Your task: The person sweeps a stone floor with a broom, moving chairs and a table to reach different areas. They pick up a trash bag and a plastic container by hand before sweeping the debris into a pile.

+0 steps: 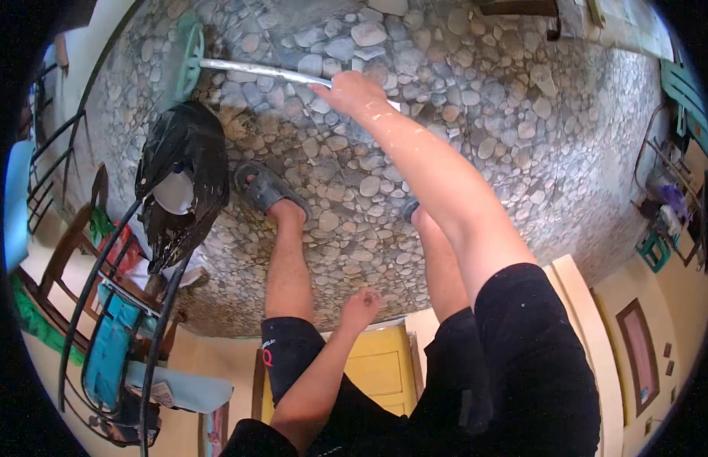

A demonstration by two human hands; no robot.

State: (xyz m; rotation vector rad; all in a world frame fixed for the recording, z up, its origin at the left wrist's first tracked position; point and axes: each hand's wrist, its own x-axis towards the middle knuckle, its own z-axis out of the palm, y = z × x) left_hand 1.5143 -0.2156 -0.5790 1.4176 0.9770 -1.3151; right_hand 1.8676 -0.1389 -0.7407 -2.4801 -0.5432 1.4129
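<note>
Pebble floor (521, 137): right hand (352, 91) grips one pole (255, 71).

The view is bright and evenly lit by soft daylight, with only weak shadows on the pebble floor (476, 145) and no hard glare — just a pale shine along the metal pole (263, 71). The lens is a strong fisheye, so straight lines bend near the rim and a black border closes the corners. The centre is fairly sharp — the edges look smeared and slightly blurred.
</note>
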